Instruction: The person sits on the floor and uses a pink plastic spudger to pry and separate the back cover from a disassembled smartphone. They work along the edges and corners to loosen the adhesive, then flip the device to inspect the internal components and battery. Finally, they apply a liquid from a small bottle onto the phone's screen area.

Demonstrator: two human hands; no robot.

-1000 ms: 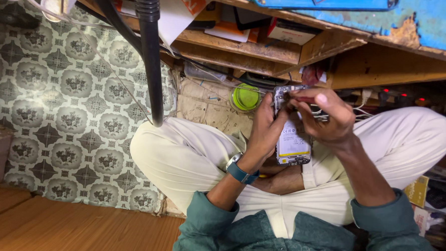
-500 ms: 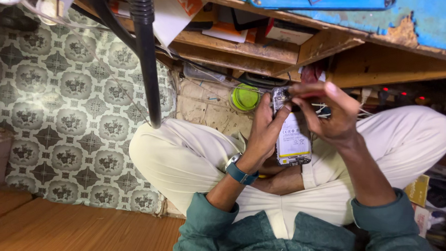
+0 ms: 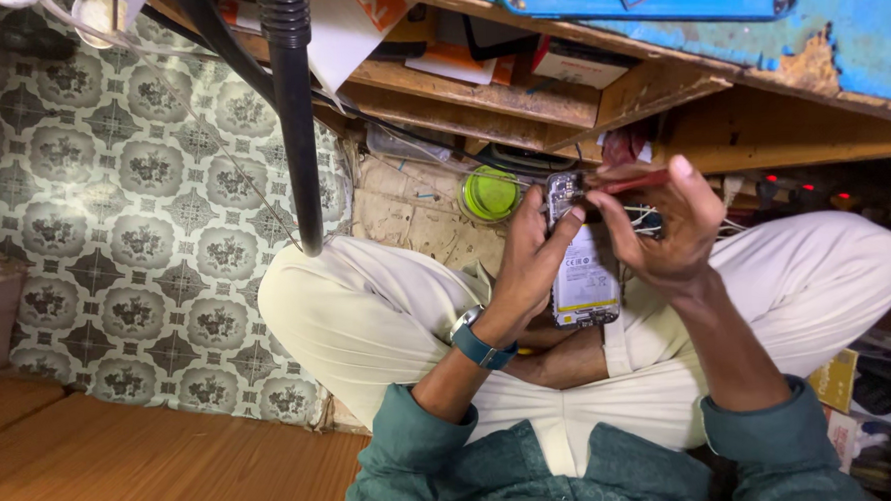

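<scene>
Opened phone [image 3: 584, 274], both hands, green tub [image 3: 490, 193] behind

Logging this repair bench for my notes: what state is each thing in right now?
Phone: back cover off, insides exposed, held upright over the lap.
Left hand: gripping the phone's side.
Right hand: holding a red-handled tool at the phone's top.
Green round container: on the floor, untouched.

light: soft, even | shadow: dim under bench | focus: sharp | edges: bowed

The left hand [image 3: 526, 267] grips an opened phone [image 3: 581, 265] over the lap, while the right hand [image 3: 670, 226] at three o'clock pokes its top with a red tool [image 3: 628, 182].
</scene>
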